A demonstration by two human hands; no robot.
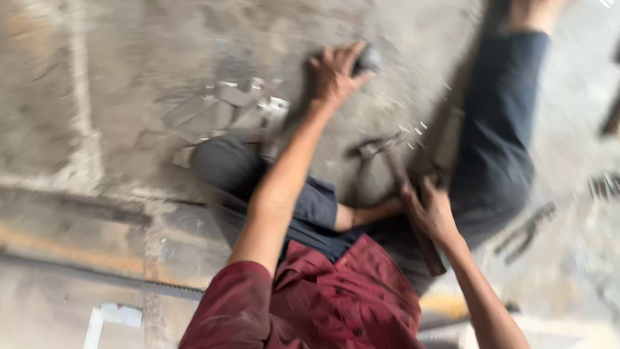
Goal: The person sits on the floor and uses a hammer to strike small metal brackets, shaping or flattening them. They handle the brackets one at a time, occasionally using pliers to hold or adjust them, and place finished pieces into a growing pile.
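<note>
Head view, pretty motion-blurred, so take the fine detail with a pinch of salt; only 1 camera here anyway.

Looks like the striking step of some floor-level metalwork: the left hand [336, 74] is up at about 12 o'clock in the frame, fingers curled shut around a dark rounded object [369, 59]; can't tell what it is exactly, too smeared; it sits right against the concrete floor [97, 97]. The right hand [431, 213] is at about 4 o'clock from the frame centre, closed on the wooden handle of a hammer [395, 169]; the hammer head points to about 11 o'clock and hangs just above the floor, between the 2 hands.

My guess is the next move needs the left grip steady while the hammer comes down close to those fingers, so aim matters more than force.

Pose: left arm stretched nearly straight, reaching away from the body over a bent knee in dark trousers [226, 168]; right arm bent, wrist cocked, forearm coming in from 5 o'clock; red shirt [349, 304] at the bottom edge.

Pale metal scraps [242, 97] lie on the floor at 9 o'clock from the left hand, near but apart.
</note>
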